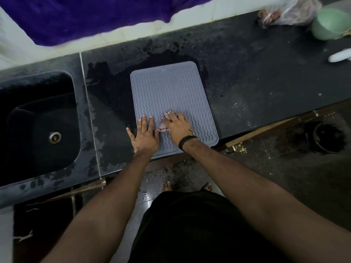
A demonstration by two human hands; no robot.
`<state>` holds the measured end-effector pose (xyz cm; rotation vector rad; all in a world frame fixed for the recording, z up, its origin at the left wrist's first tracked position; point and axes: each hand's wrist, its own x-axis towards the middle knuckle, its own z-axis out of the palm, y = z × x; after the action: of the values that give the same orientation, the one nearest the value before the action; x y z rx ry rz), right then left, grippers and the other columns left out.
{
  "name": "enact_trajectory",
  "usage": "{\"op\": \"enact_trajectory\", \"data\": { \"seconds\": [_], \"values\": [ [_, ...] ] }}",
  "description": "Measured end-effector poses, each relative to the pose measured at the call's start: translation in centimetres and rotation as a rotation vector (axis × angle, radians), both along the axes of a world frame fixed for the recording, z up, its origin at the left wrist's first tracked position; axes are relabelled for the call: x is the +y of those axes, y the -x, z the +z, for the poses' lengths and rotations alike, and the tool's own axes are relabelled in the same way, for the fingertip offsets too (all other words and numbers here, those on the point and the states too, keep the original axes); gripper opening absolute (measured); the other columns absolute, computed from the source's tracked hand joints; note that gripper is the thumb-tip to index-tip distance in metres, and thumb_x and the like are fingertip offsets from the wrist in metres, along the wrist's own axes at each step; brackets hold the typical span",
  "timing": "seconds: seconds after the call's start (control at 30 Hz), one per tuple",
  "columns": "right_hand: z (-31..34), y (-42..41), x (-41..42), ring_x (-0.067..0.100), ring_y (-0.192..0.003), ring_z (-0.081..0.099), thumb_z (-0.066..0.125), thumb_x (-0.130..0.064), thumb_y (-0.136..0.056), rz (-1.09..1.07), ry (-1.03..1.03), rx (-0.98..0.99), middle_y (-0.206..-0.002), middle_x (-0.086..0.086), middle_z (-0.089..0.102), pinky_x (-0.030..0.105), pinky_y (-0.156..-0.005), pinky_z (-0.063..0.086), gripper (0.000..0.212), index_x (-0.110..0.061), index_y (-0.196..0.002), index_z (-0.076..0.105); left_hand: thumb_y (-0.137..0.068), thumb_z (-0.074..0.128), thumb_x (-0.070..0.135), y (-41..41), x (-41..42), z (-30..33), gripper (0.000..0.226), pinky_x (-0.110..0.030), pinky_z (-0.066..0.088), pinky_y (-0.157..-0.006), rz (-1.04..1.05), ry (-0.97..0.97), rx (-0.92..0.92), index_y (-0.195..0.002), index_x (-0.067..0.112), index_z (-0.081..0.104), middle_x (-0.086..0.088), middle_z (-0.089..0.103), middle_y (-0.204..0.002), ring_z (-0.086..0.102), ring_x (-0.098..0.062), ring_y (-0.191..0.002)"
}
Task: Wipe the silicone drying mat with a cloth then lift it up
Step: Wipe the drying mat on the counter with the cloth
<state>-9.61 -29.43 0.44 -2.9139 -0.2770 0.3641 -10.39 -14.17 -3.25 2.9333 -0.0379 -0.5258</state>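
A grey silicone drying mat (171, 92) with wavy ridges lies flat on the black counter, its near edge at the counter's front. My right hand (178, 128) presses a small pale cloth (164, 123) with dark stitching onto the mat's near half; most of the cloth is hidden under the palm. My left hand (144, 135) lies flat with fingers spread on the mat's near left corner, holding nothing.
A dark sink (38, 126) is set into the wet black counter (256, 82) to the left. At the far right stand a green cup (330, 23), a plastic bag (288, 12) and a white object (340, 56). A purple cloth (85, 18) hangs behind.
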Motion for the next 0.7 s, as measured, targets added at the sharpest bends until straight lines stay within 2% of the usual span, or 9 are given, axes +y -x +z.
{"op": "enact_trajectory", "data": {
  "seconds": [0.07, 0.23, 0.37, 0.5, 0.6, 0.7],
  "values": [
    [-0.6, 2.0, -0.5, 0.033, -0.134, 0.031, 0.062, -0.015, -0.083, 0.020, -0.015, -0.019, -0.151, 0.007, 0.033, 0.049, -0.107, 0.033, 0.062, -0.019, -0.143, 0.045, -0.111, 0.021, 0.046, 0.1, -0.1, 0.2, 0.062, -0.066, -0.012, -0.119, 0.008, 0.000, 0.005, -0.166, 0.027, 0.001, 0.000, -0.007, -0.173, -0.007, -0.018, -0.159],
    [-0.9, 7.7, -2.9, 0.033, -0.126, 0.040, 0.073, -0.008, -0.069, 0.084, -0.009, -0.034, -0.144, 0.005, 0.042, 0.050, -0.102, 0.038, 0.068, -0.023, -0.133, 0.054, -0.110, 0.021, 0.048, 0.1, -0.2, 0.4, 0.062, -0.065, -0.014, -0.118, 0.025, 0.028, 0.010, -0.166, 0.028, 0.003, 0.001, -0.006, -0.173, -0.007, -0.017, -0.159],
    [-0.4, 8.9, -4.1, 0.031, -0.121, 0.042, 0.072, -0.012, -0.070, 0.071, -0.003, 0.001, -0.136, 0.004, 0.048, 0.049, -0.101, 0.038, 0.059, -0.025, -0.126, 0.059, -0.110, 0.020, 0.047, 0.0, -0.3, 0.8, 0.062, -0.066, -0.013, -0.119, 0.011, 0.002, 0.014, -0.166, 0.026, 0.003, -0.001, -0.005, -0.173, -0.006, -0.018, -0.159],
    [0.7, 6.3, -4.8, 0.031, -0.113, 0.048, 0.075, -0.021, -0.069, -0.062, -0.044, -0.141, -0.127, 0.005, 0.056, 0.045, -0.090, 0.043, 0.053, -0.024, -0.120, 0.063, -0.109, 0.025, 0.048, -0.2, -0.6, 1.3, 0.063, -0.066, -0.013, -0.121, 0.018, -0.002, 0.017, -0.166, 0.025, 0.011, -0.003, 0.001, -0.173, -0.002, -0.020, -0.159],
    [1.2, 3.4, -4.9, 0.032, -0.118, 0.044, 0.067, -0.012, -0.075, -0.087, -0.037, -0.119, -0.134, 0.007, 0.051, 0.045, -0.094, 0.041, 0.055, -0.022, -0.129, 0.057, -0.102, 0.031, 0.066, -1.1, -1.2, 2.0, 0.076, -0.063, -0.017, -0.119, 0.044, -0.022, 0.044, -0.163, 0.023, 0.019, -0.006, 0.008, -0.172, 0.006, -0.024, -0.159],
    [0.5, 2.8, -4.8, 0.032, -0.129, 0.035, 0.060, -0.015, -0.085, -0.049, 0.034, -0.002, -0.147, 0.007, 0.037, 0.046, -0.103, 0.035, 0.054, -0.020, -0.138, 0.048, -0.093, 0.040, 0.078, -1.5, -2.0, 2.4, 0.093, -0.062, -0.019, -0.118, 0.050, -0.084, 0.088, -0.163, 0.020, 0.017, -0.008, 0.005, -0.172, 0.008, -0.026, -0.159]
  ]
}}
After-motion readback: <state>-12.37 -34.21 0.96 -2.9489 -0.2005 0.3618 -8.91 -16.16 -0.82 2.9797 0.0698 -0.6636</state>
